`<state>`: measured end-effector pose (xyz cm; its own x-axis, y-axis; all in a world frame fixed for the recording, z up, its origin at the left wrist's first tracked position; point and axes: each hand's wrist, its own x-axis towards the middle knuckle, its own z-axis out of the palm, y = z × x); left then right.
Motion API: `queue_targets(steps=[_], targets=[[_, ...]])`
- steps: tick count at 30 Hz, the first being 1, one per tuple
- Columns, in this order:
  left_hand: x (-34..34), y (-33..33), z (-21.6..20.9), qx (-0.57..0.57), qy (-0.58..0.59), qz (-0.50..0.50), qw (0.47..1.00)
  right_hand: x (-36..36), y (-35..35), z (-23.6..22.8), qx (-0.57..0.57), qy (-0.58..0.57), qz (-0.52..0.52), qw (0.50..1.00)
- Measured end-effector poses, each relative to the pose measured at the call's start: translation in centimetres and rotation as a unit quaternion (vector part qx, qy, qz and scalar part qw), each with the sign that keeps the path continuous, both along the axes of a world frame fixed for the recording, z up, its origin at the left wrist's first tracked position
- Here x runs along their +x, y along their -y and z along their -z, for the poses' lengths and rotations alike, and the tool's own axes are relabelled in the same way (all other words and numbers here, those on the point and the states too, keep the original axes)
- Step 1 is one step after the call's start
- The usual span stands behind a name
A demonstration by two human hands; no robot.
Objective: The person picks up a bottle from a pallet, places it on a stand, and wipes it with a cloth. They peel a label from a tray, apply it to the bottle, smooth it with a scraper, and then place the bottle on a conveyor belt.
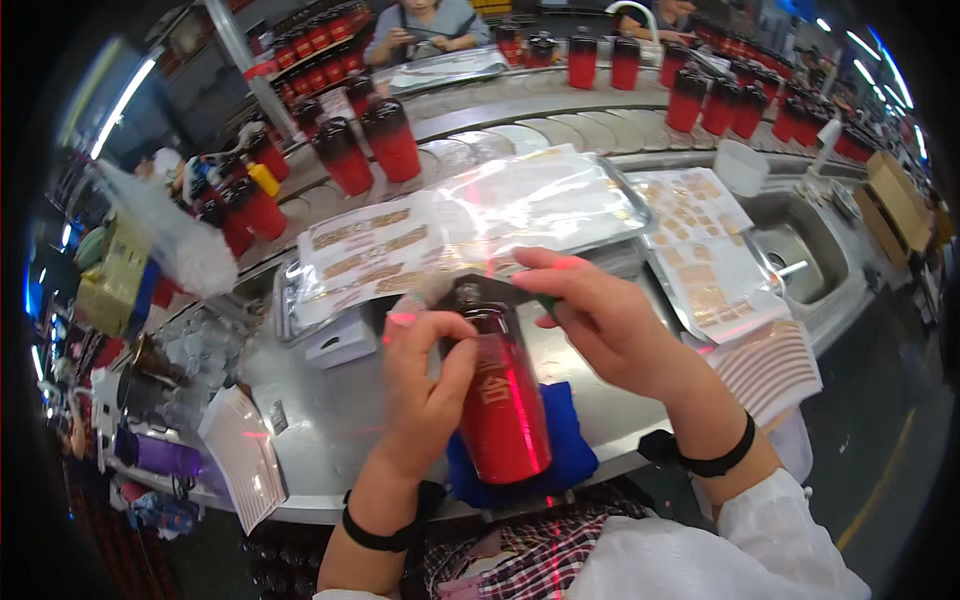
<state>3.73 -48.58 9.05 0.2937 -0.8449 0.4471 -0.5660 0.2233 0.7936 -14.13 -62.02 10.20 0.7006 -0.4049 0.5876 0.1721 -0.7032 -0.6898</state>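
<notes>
A glossy glass bottle [510,420], red below and black toward the neck, lies tilted on a folded blue cloth [575,430] at the table's front edge, neck away from me. My left hand [425,380] is closed at the bottle's left shoulder, its thumb and curled forefinger against the glass; its farther fingers are blurred. Above the neck's right side, my right hand [610,325] pinches a small dark green piece [546,303], mostly covered by the fingers. Pale lettering marks the bottle's side.
Behind the bottle, a metal tray [640,205] bears sheets of gold decals [370,245]. More decal sheets [705,270] lie by a sink [800,250] at right. Red and black bottles [390,140] stand along a conveyor [480,135]. A person [425,35] sits across. A small white box [342,340] lies left.
</notes>
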Motion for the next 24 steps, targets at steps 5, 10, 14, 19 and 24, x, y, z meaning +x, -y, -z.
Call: queue_targets(steps=[5, 10, 14, 19, 24], targets=[[-1.5, -0.9, -1.0, -0.014, 0.101, -0.017, 0.995, 0.6, -2.0, -0.2, -0.121, 0.003, -0.006, 0.993], [-2.5, -1.3, 0.1, -0.052, -0.022, -0.001, 0.998, -0.6, -2.4, -1.2, -0.121, 0.038, 0.015, 0.992], [-2.7, -1.4, 2.8, -0.037, -0.139, -0.017, 0.989, -6.2, 0.9, -4.2, -0.104, -0.001, 0.066, 0.992], [-3.2, -2.1, 4.7, 0.006, -0.316, -0.024, 0.948, -15.8, 9.9, -5.5, -0.018, -0.099, 0.206, 0.973], [-3.5, -1.8, 5.1, 0.048, -0.381, 0.005, 0.923, -25.8, 19.2, -4.4, 0.130, -0.218, 0.376, 0.891]])
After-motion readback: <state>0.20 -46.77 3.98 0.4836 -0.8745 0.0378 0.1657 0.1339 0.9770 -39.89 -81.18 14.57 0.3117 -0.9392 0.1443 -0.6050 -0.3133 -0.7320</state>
